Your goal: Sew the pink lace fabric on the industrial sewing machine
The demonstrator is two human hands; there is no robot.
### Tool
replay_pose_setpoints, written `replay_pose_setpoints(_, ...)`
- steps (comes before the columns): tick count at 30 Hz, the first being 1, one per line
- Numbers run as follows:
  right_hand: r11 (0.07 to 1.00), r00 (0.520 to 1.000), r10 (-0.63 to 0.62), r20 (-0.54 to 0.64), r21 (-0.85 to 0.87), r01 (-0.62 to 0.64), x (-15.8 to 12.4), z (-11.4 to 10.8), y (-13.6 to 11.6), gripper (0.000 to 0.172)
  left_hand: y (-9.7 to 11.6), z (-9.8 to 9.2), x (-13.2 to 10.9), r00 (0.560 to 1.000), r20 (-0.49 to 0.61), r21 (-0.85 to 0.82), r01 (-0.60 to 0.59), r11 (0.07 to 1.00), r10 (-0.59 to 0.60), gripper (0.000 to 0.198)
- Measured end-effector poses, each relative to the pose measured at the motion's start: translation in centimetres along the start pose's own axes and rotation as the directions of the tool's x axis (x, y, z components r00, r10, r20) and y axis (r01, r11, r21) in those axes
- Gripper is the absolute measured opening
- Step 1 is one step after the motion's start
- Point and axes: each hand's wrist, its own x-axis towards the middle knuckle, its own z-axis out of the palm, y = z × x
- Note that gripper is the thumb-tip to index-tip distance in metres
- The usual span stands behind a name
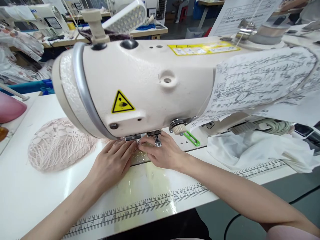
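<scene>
One lace piece (60, 146) lies bunched on the white table (22, 193), its right end running behind the machine (145, 83) toward my left hand (113, 161). That loose heap worries me: if it snags or drags, the part by the fingers could be pulled askew and pucker.

The left hand lies palm down, fingers side by side and stretched forward, tips partly lost beneath the machine; they seem to press on the lace, but I cannot tell whether they pinch any of it. Above sits a warning triangle (123, 102), fittingly: should I push too far forward with the needle running, a fingertip could be struck. I cannot make out the needle itself.

Just beside, the right hand (166, 151) has its fingers bent, partly hidden behind a metal screw (157, 141); again I cannot tell if they are closed on lace. Uneven pressure between the two hands might skew the fabric.

Farther right, a green tool (192, 138) lies near the right wrist, where a careless sweep could knock it. Crumpled white cloth (260, 146) could catch my forearm if I swing it wide.
</scene>
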Motion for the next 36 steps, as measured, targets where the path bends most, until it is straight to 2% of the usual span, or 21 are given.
replay_pose_setpoints(7,0.999,0.997,0.032,0.066,-0.005,-0.031,0.0,-0.1,-0.3,0.030,0.4,0.4,0.1,0.996,-0.056,-0.016,0.068,0.998,-0.069,0.030)
replay_pose_setpoints(14,0.997,0.991,0.065,0.113,0.026,-0.068,0.0,-0.2,-0.7,0.026,-0.1,0.9,-0.8,0.998,-0.016,-0.052,0.066,0.996,-0.067,0.037)
replay_pose_setpoints(27,0.994,0.986,0.071,0.150,0.067,-0.082,-0.1,-0.2,-1.2,0.027,-0.8,0.9,-0.8,0.998,-0.012,-0.106,0.066,0.992,-0.068,0.037)
replay_pose_setpoints(36,0.990,0.979,0.093,0.179,0.090,-0.111,0.1,-0.1,-1.5,0.027,-1.1,0.9,-0.8,0.992,-0.004,-0.166,0.126,0.978,-0.128,0.038)
